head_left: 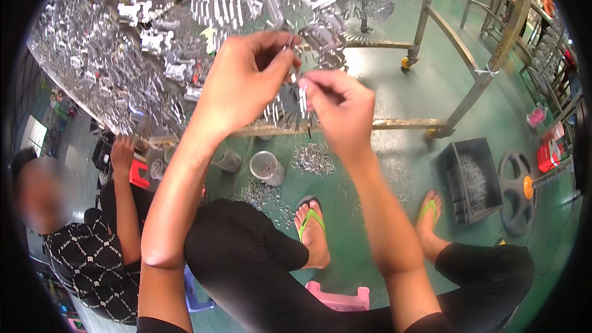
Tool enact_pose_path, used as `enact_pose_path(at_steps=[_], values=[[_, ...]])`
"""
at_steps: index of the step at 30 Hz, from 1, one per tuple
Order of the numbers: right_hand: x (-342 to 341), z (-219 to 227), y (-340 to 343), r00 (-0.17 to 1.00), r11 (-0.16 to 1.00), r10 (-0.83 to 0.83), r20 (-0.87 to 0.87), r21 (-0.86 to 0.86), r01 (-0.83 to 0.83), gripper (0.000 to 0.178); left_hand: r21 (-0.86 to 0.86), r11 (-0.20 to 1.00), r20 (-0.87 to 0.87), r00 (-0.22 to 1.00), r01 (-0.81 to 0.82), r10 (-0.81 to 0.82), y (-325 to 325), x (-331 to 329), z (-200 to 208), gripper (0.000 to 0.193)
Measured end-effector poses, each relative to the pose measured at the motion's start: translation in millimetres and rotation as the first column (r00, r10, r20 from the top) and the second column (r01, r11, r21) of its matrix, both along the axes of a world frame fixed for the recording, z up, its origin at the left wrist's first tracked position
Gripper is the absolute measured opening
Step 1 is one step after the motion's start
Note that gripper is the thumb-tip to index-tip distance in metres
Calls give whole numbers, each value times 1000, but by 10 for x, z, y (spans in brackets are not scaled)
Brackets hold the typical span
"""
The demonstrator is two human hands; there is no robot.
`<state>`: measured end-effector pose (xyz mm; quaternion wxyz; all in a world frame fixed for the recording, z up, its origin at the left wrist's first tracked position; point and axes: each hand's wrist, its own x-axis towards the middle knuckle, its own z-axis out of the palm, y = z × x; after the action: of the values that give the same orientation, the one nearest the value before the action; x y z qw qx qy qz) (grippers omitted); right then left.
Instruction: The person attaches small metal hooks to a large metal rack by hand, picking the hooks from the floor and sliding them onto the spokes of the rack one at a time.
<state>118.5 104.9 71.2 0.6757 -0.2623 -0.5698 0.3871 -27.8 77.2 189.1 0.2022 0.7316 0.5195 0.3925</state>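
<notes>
My left hand is raised in front of hanging rows of silver metal parts, its thumb and forefinger pinched on a thin piece of metal whose exact shape I cannot make out. Just below and to the right, my right hand pinches a small, narrow silver metal part between thumb and fingertips. The two hands nearly meet at their fingertips. Whether both pinch the same piece is hidden by the fingers and blur.
A wheeled metal frame stands at the right. On the green floor are a small-parts bucket, a pile of metal hooks, a dark crate and a pink stool. A co-worker in a patterned shirt sits at left.
</notes>
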Motion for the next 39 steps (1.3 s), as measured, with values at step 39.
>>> enact_pose_path(at_steps=[39], values=[[375,-3482,-177,343,785,325,881,-454,422,27,-109,974,169,961,-201,217,-39,-312,-1468,31]])
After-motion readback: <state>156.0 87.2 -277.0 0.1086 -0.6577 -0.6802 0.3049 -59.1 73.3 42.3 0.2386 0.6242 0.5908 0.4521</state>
